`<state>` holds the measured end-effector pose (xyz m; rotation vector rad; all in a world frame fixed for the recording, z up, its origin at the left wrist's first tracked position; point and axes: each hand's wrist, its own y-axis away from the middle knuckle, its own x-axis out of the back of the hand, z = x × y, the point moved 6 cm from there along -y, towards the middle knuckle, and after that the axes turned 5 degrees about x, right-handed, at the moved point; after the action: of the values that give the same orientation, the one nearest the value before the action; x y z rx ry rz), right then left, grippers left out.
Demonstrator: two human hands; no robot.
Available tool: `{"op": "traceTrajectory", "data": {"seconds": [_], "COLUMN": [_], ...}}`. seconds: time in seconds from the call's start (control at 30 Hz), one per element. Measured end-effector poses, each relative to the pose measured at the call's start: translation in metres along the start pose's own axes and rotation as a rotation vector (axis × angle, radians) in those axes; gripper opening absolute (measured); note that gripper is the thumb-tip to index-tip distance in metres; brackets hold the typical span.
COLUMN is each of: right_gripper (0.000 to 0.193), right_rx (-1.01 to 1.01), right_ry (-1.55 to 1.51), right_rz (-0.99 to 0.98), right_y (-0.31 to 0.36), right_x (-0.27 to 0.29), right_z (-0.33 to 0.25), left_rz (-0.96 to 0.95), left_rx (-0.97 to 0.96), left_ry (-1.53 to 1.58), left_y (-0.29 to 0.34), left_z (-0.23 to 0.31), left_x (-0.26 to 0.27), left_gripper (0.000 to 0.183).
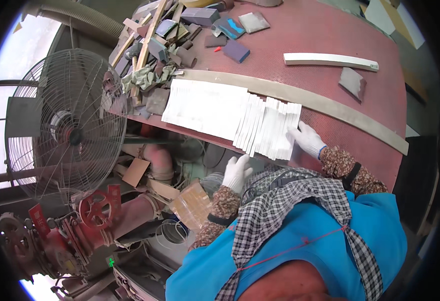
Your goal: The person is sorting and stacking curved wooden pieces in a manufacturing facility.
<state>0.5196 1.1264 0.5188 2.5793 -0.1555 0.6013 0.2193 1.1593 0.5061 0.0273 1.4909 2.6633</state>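
A row of thin white strips (267, 125) lies side by side along the front edge of the table. Its left part forms a smooth, even white block (205, 108); toward the right the strips stand slightly uneven, with narrow gaps. My right hand (308, 140), in a white glove, rests at the right end of the row, thumb and fingers apart and touching the last strips. My left hand (236, 173), gloved too, is just off the table's front edge below the strips. Its fingers are a little spread, and nothing shows in them.
A long pale wooden strip (340, 111) runs behind the row on the red table (320, 30). Farther back lie a white bar (330, 61) and a sanding pad (352, 84). Blocks and a crumpled glove (142, 78) crowd the far left. A large fan (67, 125) stands left.
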Motion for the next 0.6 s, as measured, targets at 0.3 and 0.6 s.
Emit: {"op": "traceTrajectory", "data": {"seconds": [0.3,0.6], "right_gripper": [0.062,0.056], "right_rx": [-0.026,-0.059], "right_ry": [-0.139,-0.339], "right_rz": [-0.011,-0.007], "right_y": [-0.007,-0.003], "right_x": [-0.009,0.002], "right_z": [0.000,0.004], "left_rz": [-0.056,-0.181], "left_rx": [-0.148,-0.113], "left_ry": [0.397,0.435], "left_y": [-0.069,-0.004], "left_z": [0.045,0.056], "left_x": [-0.037,-0.060], "left_gripper": [0.046,0.065]}}
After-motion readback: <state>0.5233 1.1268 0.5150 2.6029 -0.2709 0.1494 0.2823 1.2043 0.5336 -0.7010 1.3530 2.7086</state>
